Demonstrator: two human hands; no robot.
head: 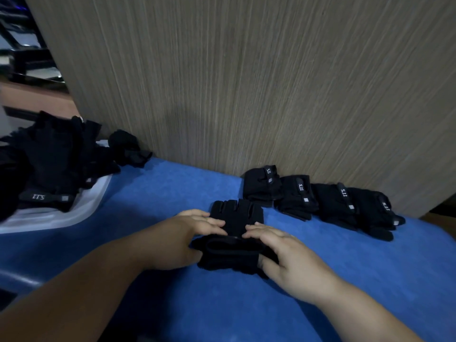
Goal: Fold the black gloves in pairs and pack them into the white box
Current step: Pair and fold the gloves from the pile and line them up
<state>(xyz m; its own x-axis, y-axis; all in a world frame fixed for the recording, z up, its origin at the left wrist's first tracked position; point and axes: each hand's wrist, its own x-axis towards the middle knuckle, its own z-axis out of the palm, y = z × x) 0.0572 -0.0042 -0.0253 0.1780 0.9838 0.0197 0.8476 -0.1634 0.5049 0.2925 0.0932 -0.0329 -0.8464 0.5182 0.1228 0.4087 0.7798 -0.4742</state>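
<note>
Black glove pair (235, 218) lies at centre frame on the blue cloth (320, 280), left hand (182, 240) and right hand (281, 255) both grasping its near cuff end, folded pairs (303, 196) lined along the wooden panel (246, 82) at right, white box (61, 219) heaped with loose gloves (54, 156) at left

Two hands are counted: one left hand (195, 230) and one right hand (286, 257). One near glove (237, 215) is counted under them; whether a second lies beneath it cannot be told. Four folded bundles are counted on the bench (172, 191) along the wall (246, 82): a first (259, 187), a second (294, 197), a third (333, 203) and a fourth (372, 211). One white box (56, 218) is counted; the heaped gloves (51, 156) in it cannot be counted. One loose glove (129, 148) is counted beside it.
</note>
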